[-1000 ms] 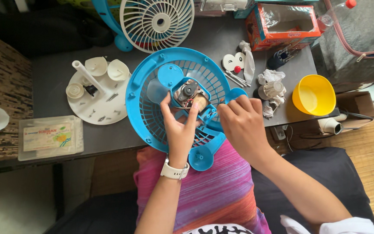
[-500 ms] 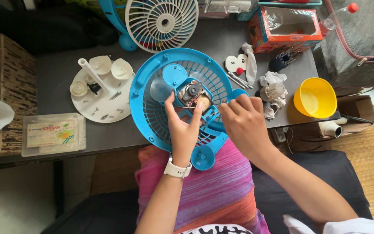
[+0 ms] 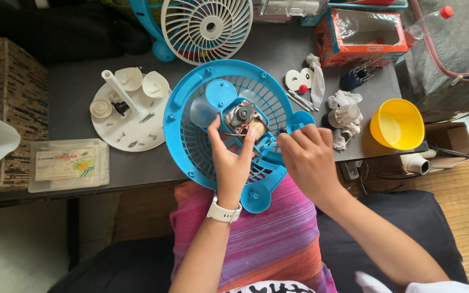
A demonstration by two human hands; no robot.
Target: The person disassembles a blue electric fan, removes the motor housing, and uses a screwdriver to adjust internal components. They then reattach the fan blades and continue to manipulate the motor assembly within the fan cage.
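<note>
While the left hand (image 3: pixel 229 163) pinches the bare motor (image 3: pixel 243 118) between thumb and fingertips, the right hand (image 3: pixel 308 157) curls closed over something small at the blue fan guard (image 3: pixel 191 141) — what, I cannot tell. That guard rests tilted on the lap and desk edge. Stripping looks well along: the white base plate (image 3: pixel 128 116) holds 2 cups and loose screws, yet the motor is still mounted.

White wristwatch (image 3: pixel 224 211), striped pink-purple garment (image 3: pixel 267 239), white sleeve (image 3: pixel 435 286).
</note>
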